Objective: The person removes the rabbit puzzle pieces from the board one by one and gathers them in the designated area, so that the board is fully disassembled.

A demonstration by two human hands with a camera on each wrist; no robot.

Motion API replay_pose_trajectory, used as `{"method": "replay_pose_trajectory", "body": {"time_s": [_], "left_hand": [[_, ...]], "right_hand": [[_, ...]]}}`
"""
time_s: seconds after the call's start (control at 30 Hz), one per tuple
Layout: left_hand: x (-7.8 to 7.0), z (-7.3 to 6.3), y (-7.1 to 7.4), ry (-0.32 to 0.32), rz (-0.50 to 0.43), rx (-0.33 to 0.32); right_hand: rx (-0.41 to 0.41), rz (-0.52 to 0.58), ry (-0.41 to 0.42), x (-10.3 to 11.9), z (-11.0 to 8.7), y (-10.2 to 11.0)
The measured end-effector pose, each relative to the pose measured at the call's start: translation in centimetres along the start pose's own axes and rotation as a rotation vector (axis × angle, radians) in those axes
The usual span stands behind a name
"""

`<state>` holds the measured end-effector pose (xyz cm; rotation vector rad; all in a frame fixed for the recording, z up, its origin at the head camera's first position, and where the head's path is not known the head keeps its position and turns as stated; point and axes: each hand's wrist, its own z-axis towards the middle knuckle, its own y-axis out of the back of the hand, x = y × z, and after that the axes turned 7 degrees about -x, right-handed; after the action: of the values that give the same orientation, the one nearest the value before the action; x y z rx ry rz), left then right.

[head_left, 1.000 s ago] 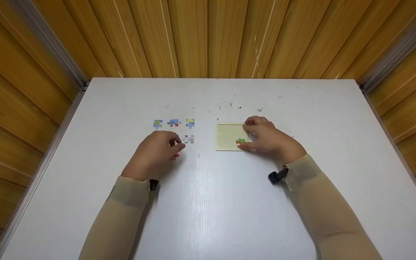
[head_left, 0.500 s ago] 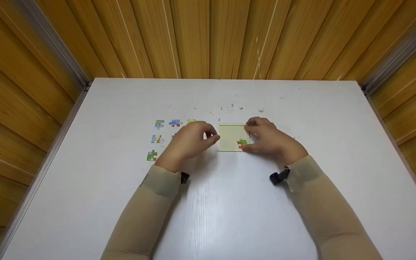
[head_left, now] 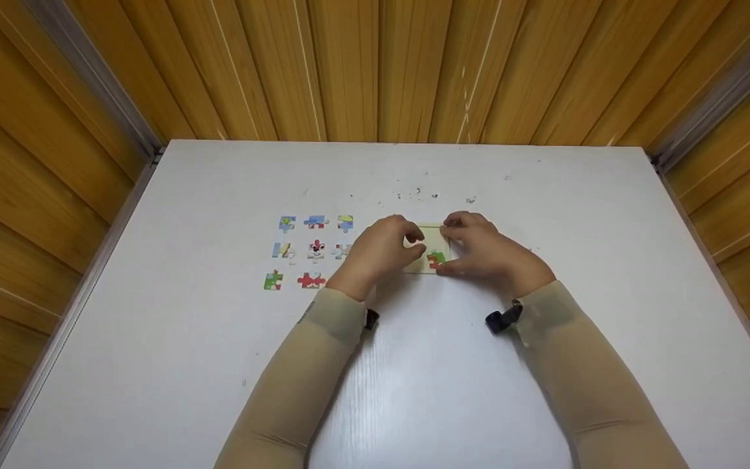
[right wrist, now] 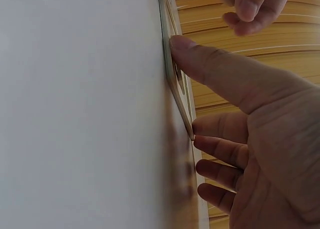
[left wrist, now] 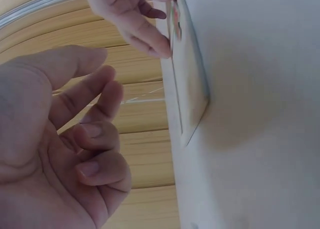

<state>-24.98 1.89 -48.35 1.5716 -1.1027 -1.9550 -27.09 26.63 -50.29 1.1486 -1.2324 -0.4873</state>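
Observation:
My left hand [head_left: 385, 251] hovers over the left part of a pale wooden puzzle tray [head_left: 435, 237], its fingers loosely curled. In the left wrist view, nothing shows between that hand's thumb and fingertips. My right hand [head_left: 482, 247] holds the tray at its right side, thumb at the near edge and index finger at the far corner, also seen with the tray's edge [right wrist: 181, 106] in the right wrist view. A green and red puzzle piece [head_left: 437, 260] lies in the tray's near right corner, beside the right thumb.
Several loose puzzle pieces lie in rows on the white table [head_left: 153, 312] left of the tray, including a red one [head_left: 312, 281] and a green one [head_left: 273, 281]. Wooden panelling [head_left: 342, 71] rises behind the table.
My left hand has moved right from above the loose pieces to over the tray, uncovering the lower rows. The right hand stays at the tray, and the green and red piece keeps its corner.

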Motion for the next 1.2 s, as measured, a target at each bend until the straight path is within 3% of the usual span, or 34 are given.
{"method": "replay_pose_trajectory", "body": {"time_s": [0.2, 0.5, 0.93, 1.2], "left_hand": [[-0.2, 0.5, -1.7, 0.05, 0.004, 0.061], [-0.7, 0.9, -3.6, 0.019, 0.048, 0.084], [-1.0, 1.0, -4.0, 0.025, 0.057, 0.072], [-1.1, 0.8, -4.1, 0.066, -0.009, 0.085]], "right_hand": [[-0.001, 0.021, 0.002, 0.0, 0.0, 0.1], [0.0, 0.008, 0.005, -0.1, -0.2, 0.0], [0.002, 0.016, -0.001, 0.0, -0.1, 0.2], [0.004, 0.032, -0.016, 0.0, -0.1, 0.1]]}}
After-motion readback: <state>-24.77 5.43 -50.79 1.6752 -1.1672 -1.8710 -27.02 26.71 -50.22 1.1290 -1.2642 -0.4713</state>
